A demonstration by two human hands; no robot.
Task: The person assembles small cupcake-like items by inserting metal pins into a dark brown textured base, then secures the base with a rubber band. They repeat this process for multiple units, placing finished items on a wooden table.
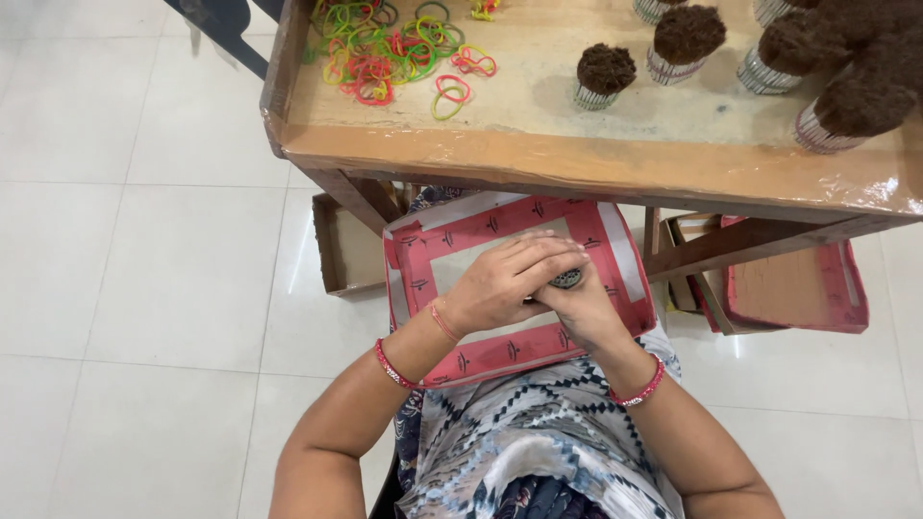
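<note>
Both my hands meet over a red and white cardboard tray (423, 252) that rests on my lap. My left hand (502, 279) lies across the top, fingers stretched over my right hand (580, 309). Between them they grip a small dark round bundle (566, 279), of which only the end shows. On the wooden table (538, 163) in front of me stand several finished bundles with brown tops and striped paper bases, the nearest one (604, 75) in the middle. A heap of coloured rubber bands (385, 46) lies at the table's left.
An open cardboard box (343, 248) sits on the white tiled floor under the table's left side. Another red tray (798, 288) and boxes stand under the right side. A dark chair leg (226, 34) shows at the top left.
</note>
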